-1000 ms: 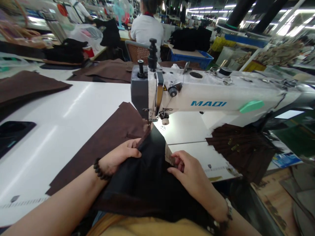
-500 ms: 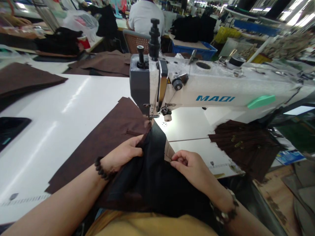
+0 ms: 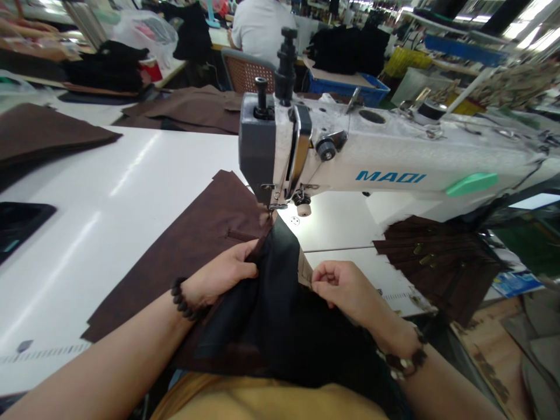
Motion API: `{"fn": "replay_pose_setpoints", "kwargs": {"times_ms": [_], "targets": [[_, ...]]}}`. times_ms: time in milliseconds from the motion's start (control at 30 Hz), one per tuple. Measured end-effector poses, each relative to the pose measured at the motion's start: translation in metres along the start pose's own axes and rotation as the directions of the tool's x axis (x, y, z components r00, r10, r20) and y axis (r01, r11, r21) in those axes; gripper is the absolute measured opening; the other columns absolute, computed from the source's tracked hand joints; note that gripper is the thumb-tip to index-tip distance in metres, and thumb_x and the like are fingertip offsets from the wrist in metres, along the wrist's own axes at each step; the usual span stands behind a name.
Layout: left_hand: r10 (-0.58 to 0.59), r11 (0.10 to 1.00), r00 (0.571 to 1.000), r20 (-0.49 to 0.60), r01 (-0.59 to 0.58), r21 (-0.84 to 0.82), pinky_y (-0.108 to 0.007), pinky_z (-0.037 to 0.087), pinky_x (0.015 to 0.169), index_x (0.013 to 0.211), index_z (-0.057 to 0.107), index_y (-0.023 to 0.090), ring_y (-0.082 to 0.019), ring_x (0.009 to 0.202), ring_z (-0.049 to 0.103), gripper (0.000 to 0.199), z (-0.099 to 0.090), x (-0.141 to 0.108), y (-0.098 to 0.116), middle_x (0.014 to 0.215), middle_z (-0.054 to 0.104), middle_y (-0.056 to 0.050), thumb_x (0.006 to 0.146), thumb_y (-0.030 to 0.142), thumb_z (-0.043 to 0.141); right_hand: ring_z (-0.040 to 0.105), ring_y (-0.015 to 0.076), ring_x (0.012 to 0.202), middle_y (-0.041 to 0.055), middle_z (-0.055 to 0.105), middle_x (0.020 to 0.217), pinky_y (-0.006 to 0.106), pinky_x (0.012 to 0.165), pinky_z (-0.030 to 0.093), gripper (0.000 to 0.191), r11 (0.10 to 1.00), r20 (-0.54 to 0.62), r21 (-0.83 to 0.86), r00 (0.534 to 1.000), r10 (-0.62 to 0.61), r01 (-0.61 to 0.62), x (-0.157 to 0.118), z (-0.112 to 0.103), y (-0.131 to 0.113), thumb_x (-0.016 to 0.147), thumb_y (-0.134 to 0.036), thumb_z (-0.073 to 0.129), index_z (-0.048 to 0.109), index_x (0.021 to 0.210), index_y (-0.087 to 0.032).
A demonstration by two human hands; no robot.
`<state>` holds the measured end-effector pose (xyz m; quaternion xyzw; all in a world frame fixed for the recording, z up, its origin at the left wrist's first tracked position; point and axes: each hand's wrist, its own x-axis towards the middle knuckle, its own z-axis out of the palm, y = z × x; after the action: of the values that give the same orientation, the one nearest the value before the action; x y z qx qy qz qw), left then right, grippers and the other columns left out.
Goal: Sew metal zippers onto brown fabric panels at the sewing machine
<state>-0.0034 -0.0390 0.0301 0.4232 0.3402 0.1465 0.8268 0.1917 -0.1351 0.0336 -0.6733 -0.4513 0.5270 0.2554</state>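
A brown fabric piece (image 3: 188, 239) lies on the white table, its tip under the presser foot of a white sewing machine (image 3: 394, 151). My left hand (image 3: 225, 271) pinches the folded edge where the brown fabric meets a black fabric (image 3: 284, 315). The black fabric drapes from the needle area down over the table's front edge toward my lap. My right hand (image 3: 339, 283) has its fingers curled and pressed together at the edge of a beige patch (image 3: 305, 269) on the black fabric. A short welt slit shows in the brown piece beside my left hand.
Brown pieces with small metal clips (image 3: 437, 256) lie on the right. A brown stack (image 3: 48, 134) and a dark phone-like object (image 3: 21, 227) are at the left. Behind the machine, a person in white (image 3: 262, 29) sits near a blue crate (image 3: 371, 87).
The machine and fabric appear slightly further right in the view. My right hand has shifted a little right and up along the fabric edge; my left hand keeps its hold.
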Motion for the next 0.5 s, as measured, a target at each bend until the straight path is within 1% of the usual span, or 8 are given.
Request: {"fn": "replay_pose_setpoints", "kwargs": {"times_ms": [33, 100, 167, 267, 400, 500], "targets": [[-0.001, 1.0, 1.0, -0.002, 0.001, 0.001, -0.029, 0.05, 0.07, 0.114, 0.051, 0.017, -0.02, 0.07, 0.063, 0.066, 0.0001, 0.0, 0.0, 0.086, 0.066, -0.001, 0.05, 0.002, 0.049, 0.04, 0.0051, 0.043, -0.0044, 0.046, 0.05, 0.017, 0.042, 0.029, 0.008, 0.998, 0.02, 0.062, 1.0, 0.006, -0.007, 0.0002, -0.0022, -0.0001, 0.063, -0.021, 0.049, 0.052, 0.064, -0.014], [0.0, 1.0, 1.0, -0.005, 0.0, 0.003, -0.03, 0.05, 0.071, 0.114, 0.052, 0.017, -0.021, 0.071, 0.063, 0.065, 0.0005, -0.0002, -0.0001, 0.086, 0.066, -0.001, 0.05, 0.002, 0.05, 0.043, 0.0049, 0.044, -0.0045, 0.047, 0.051, 0.017, 0.044, 0.031, 0.008, 0.992, 0.03, 0.123, 1.0, 0.005, -0.009, 0.0002, -0.0056, -0.0011, 0.063, -0.022, 0.05, 0.051, 0.065, -0.014], [0.002, 1.0, 1.0, 0.001, -0.002, -0.005, -0.03, 0.05, 0.071, 0.113, 0.052, 0.017, -0.021, 0.072, 0.063, 0.064, 0.0008, -0.0003, -0.0006, 0.086, 0.066, -0.002, 0.051, 0.002, 0.05, 0.047, 0.0056, 0.047, -0.0039, 0.05, 0.052, 0.016, 0.046, 0.034, 0.009, 0.991, 0.033, 0.133, 0.999, 0.008, -0.012, 0.0002, -0.0075, -0.0024, 0.063, -0.022, 0.051, 0.052, 0.066, -0.014], [0.002, 1.0, 1.0, 0.006, -0.002, -0.011, -0.03, 0.05, 0.071, 0.114, 0.052, 0.017, -0.021, 0.074, 0.063, 0.064, 0.001, -0.0003, -0.0013, 0.087, 0.066, -0.002, 0.051, 0.002, 0.05, 0.05, 0.0076, 0.046, -0.0031, 0.053, 0.05, 0.017, 0.046, 0.038, 0.01, 0.989, 0.017, 0.138, 0.999, 0.045, -0.047, 0.0006, -0.0077, -0.0029, 0.064, -0.023, 0.052, 0.052, 0.07, -0.015], [0.001, 1.0, 1.0, 0.014, 0.0, -0.026, -0.029, 0.05, 0.072, 0.114, 0.052, 0.017, -0.021, 0.077, 0.063, 0.064, 0.0008, -0.0003, -0.0016, 0.088, 0.066, -0.002, 0.051, 0.002, 0.05, 0.049, 0.0081, 0.041, -0.0035, 0.051, 0.043, 0.018, 0.043, 0.039, 0.008, 0.986, -0.014, 0.157, 0.998, 0.061, -0.058, 0.0017, -0.0048, 0.0013, 0.065, -0.022, 0.051, 0.052, 0.069, -0.015], [-0.006, 1.0, 1.0, 0.012, 0.006, -0.03, -0.029, 0.05, 0.071, 0.114, 0.051, 0.017, -0.021, 0.076, 0.063, 0.065, 0.0006, -0.0006, -0.0011, 0.089, 0.066, -0.002, 0.051, 0.002, 0.049, 0.048, 0.007, 0.04, -0.0035, 0.052, 0.047, 0.017, 0.041, 0.038, 0.007, 0.973, -0.001, 0.227, 0.999, 0.039, -0.038, 0.0023, -0.0027, 0.0052, 0.066, -0.021, 0.051, 0.05, 0.068, -0.015]]}}
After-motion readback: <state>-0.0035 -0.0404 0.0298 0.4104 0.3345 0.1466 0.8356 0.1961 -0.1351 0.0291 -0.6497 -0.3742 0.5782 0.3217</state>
